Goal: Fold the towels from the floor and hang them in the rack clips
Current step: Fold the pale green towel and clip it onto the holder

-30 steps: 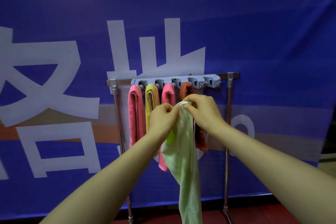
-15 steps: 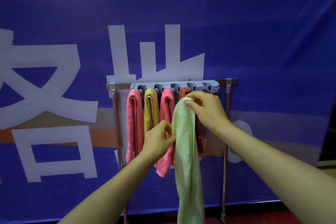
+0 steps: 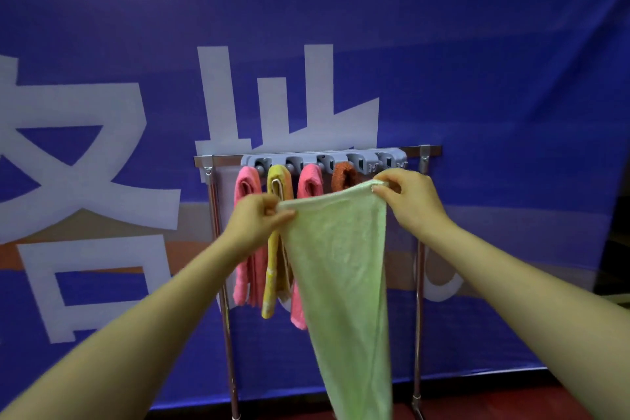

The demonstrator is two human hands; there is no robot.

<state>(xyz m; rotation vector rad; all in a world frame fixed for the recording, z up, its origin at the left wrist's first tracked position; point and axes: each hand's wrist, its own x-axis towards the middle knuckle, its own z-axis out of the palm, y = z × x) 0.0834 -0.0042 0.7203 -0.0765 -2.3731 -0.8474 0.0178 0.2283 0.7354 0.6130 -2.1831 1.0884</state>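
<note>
A light green towel (image 3: pixel 344 269) hangs spread between my two hands in front of the rack. My left hand (image 3: pixel 255 218) pinches its upper left corner. My right hand (image 3: pixel 409 198) pinches the upper right corner, just below the rightmost clip. The grey clip strip (image 3: pixel 324 160) sits on a metal rack bar (image 3: pixel 422 150). From its clips hang a pink towel (image 3: pixel 246 239), a yellow towel (image 3: pixel 278 249), a second pink towel (image 3: pixel 308 181) and an orange-brown towel (image 3: pixel 344 177). The green towel hides the lower parts of the last two.
The rack stands on two thin metal legs (image 3: pixel 418 317) against a blue banner (image 3: pixel 477 61) with large white characters. A strip of dark red floor (image 3: pixel 494 402) shows at the bottom right.
My hands have moved apart and the bunched green towel is now spread wide between them. My left hand shifted left along the top edge; my right hand moved right, under the last clip.
</note>
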